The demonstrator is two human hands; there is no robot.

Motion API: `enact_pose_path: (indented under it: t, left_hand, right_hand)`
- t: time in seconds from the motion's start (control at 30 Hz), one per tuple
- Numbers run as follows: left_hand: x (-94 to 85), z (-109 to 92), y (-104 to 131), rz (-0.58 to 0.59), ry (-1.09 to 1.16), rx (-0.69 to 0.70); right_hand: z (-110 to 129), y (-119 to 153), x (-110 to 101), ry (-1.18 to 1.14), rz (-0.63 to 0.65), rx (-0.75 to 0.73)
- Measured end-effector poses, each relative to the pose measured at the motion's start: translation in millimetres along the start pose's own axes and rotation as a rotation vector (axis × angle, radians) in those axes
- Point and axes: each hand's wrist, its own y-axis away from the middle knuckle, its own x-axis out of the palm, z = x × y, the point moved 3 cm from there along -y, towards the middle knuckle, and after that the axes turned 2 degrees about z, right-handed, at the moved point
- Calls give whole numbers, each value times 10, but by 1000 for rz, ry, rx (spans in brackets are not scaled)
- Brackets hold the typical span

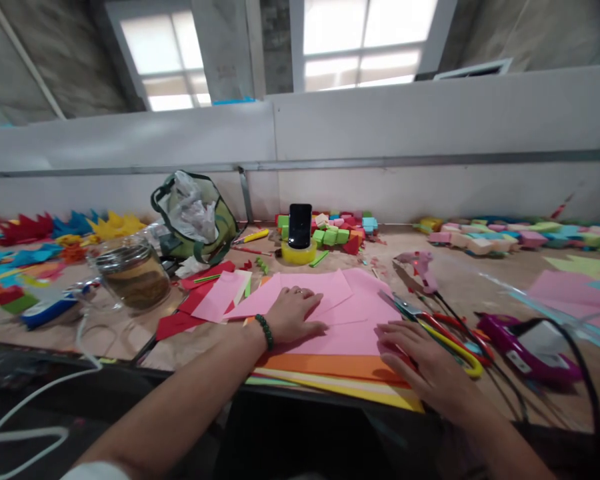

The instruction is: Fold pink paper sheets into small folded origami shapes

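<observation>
Pink paper sheets (340, 340) lie on a stack of coloured paper, with orange paper (325, 365) and yellow paper (375, 393) showing at the near edge. My left hand (293, 315), a dark beaded bracelet at its wrist, rests flat with fingers stretched on the upper pink pieces. Over the right edge of the pink sheet lies my right hand (420, 360), its fingers extended and holding nothing. Scissors (420, 313) with their blades pointing at the paper lie just beyond the right hand. Smaller pink and red paper (180, 323) pieces are left of the stack.
A phone (300, 227) stands in a yellow tape roll (299, 253) at the back, before folded paper cubes (330, 233). On the right are a pink glue gun (423, 270) and a purple device (527, 350) with cables. A lidded jar (133, 273) and green bag (225, 220) stand left.
</observation>
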Motion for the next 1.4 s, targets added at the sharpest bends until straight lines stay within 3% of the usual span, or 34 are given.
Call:
enact_pose_path:
  t: [0.27,0.53,0.73,0.83,0.93,1.13,1.3,1.4]
  left_hand:
    - [-40,39,12,-117,96,-50]
    - [-60,219,-2,-400,293,-211]
    - [-303,441,72,-659,290,-390]
    - [-480,576,169,-717,230,-468]
    - [-626,658,237,-676,153,-485]
    - [-801,725,341,-477,-45,-537]
    - [-987,890,712,-429,-240,-738]
    - [-937,987,949,-361,-330,-849]
  right_hand:
    - [-9,46,-36,-9,-70,92]
    - [-95,85,-11,-13,-95,165]
    - [-161,101,5,9,-164,167]
    - [-197,104,18,20,-197,147]
    - [-237,100,40,34,-201,139]
    - [-248,92,40,52,-213,104]
    - [-324,121,72,65,-242,86]
    - [-397,139,118,57,-256,79]
